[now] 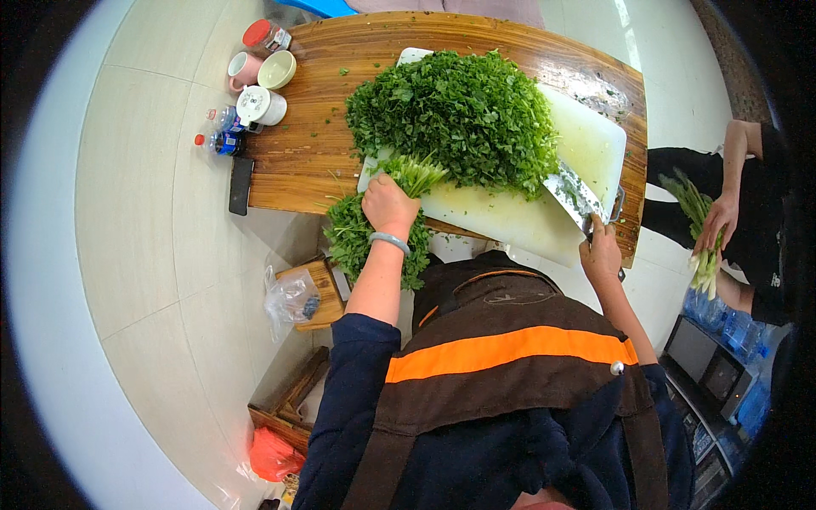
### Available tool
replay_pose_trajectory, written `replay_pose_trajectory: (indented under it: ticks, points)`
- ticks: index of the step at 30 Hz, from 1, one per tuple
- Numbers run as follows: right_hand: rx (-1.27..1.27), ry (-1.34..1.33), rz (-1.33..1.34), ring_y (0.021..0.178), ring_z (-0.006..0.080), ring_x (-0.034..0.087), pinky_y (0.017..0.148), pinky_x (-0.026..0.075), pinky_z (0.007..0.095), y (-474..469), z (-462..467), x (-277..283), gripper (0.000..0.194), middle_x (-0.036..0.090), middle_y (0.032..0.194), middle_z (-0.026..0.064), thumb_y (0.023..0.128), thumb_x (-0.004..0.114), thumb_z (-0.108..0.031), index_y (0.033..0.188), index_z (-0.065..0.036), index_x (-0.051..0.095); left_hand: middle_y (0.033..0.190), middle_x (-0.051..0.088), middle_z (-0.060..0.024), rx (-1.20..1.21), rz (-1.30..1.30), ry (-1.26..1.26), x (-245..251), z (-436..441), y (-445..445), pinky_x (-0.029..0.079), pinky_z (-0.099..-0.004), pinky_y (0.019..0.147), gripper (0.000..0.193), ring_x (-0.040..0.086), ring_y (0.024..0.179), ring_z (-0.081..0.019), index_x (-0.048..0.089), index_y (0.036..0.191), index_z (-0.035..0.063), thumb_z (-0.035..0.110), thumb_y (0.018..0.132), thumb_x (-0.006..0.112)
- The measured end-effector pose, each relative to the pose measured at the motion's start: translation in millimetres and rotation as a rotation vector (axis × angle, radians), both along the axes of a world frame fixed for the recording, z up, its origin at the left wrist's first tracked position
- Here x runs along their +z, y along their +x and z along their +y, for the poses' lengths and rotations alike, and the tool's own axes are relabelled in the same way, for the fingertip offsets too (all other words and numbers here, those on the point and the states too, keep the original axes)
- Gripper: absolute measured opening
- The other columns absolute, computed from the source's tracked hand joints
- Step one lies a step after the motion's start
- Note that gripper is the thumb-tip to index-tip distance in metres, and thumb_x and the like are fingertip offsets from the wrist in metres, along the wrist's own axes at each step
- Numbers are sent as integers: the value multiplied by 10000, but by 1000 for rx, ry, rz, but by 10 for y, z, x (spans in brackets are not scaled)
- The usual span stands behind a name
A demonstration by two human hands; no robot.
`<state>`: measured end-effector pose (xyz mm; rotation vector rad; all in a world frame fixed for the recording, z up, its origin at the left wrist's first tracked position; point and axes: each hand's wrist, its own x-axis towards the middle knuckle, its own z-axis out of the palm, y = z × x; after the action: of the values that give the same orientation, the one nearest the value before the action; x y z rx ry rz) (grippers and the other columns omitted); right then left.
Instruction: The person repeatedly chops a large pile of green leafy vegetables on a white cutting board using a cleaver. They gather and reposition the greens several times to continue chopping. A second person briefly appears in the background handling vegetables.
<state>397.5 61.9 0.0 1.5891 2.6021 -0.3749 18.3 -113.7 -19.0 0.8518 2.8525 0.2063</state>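
My left hand (pixel 390 203) is closed around a bunch of leafy green herbs (pixel 350 233), its cut stems pointing up over the board and its leaves hanging past the table's front edge. In my right hand (pixel 601 252) is the handle of a cleaver (pixel 577 194); its broad blade has green bits stuck on it and touches the right side of a large heap of chopped herbs (pixel 452 121). That heap covers much of a white plastic cutting board (pixel 583 131), which lies at an angle on the wooden table.
On the wooden table's (pixel 306 159) left side stand a red-lidded jar (pixel 264 37), a pink mug (pixel 244 69), a pale bowl (pixel 277 69), a lidded white cup (pixel 262 106), bottles (pixel 223 143) and a black phone (pixel 241 186). At right a person's hand (pixel 719 220) holds green stalks (pixel 692 197).
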Motion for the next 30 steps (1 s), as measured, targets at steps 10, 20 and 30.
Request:
replay_pose_trajectory:
  ticks: [10,20,30]
  points:
    - [205,-39,212,753,357,654,681,545,448,-905,-149,762,362,618,894,178,897,606,-160,1258,-127,625,1000,614,-175,-10,-57,-37,-24,-38,-50,531,-432,830,553,632,926,-352,546,1004,13,237,609,860]
    - [217,-331,245,829,417,650,758,513,493,-1605,-126,985,322,668,884,253,920,543,-176,1204,-44,620,989,594,-163,-37,0,-7,-59,-66,-43,524,-424,811,548,626,900,-342,531,992,22,232,599,849]
    - [558,-225,-131,804,358,694,668,556,462,-2378,-581,656,348,667,940,189,922,483,-114,1269,-88,484,1023,586,-158,-50,3,-20,-61,-75,-50,510,-435,824,661,617,938,-345,520,1056,10,291,589,894]
